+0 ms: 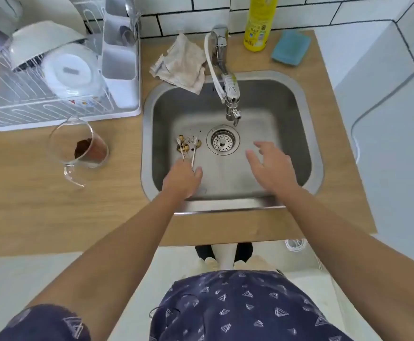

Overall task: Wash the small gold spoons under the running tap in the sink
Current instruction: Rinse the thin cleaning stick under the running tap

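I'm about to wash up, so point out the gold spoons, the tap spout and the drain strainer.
gold spoons (186,146): head view, bowl ends.
tap spout (233,114): head view, chrome nozzle.
drain strainer (222,142): head view, perforated centre.

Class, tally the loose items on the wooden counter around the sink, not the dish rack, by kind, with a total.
Tall yellow plastic bottle: 1
Blue rectangular sponge: 1
Crumpled stained white cloth: 1
Clear glass measuring jug holding brown powder: 1
Total: 4
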### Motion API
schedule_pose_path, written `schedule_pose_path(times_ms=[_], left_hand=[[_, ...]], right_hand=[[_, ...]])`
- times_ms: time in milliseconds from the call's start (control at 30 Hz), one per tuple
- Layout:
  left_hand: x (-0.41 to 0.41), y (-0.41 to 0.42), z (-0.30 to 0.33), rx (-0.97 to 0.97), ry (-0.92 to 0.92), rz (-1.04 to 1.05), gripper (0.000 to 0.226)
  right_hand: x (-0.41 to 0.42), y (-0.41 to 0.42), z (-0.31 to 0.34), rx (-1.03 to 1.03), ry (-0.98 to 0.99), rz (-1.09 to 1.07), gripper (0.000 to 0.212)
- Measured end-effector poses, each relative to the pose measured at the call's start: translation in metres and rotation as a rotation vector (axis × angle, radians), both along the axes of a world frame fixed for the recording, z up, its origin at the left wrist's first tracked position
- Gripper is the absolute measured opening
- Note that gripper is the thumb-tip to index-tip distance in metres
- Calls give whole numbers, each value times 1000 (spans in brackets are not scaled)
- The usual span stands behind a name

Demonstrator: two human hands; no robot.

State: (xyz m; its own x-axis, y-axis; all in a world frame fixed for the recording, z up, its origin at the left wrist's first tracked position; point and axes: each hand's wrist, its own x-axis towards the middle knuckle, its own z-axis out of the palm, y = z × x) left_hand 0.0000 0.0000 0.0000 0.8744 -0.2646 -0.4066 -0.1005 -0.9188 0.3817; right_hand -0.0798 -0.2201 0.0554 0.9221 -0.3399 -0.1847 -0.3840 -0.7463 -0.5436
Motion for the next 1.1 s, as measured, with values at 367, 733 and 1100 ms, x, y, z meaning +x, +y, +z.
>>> schedule_pose_path(times_ms=[367,733,1100], left_hand=[[39,-6,-56,120,39,38,26],[47,-5,-64,97,49,178,13],[38,-6,-48,-46,36,223,23]], right_hand=[[160,-31,46,598,-297,-360,24],[235,-21,76,854,-50,-281,22],[236,-16,77,858,-27,-301,23]])
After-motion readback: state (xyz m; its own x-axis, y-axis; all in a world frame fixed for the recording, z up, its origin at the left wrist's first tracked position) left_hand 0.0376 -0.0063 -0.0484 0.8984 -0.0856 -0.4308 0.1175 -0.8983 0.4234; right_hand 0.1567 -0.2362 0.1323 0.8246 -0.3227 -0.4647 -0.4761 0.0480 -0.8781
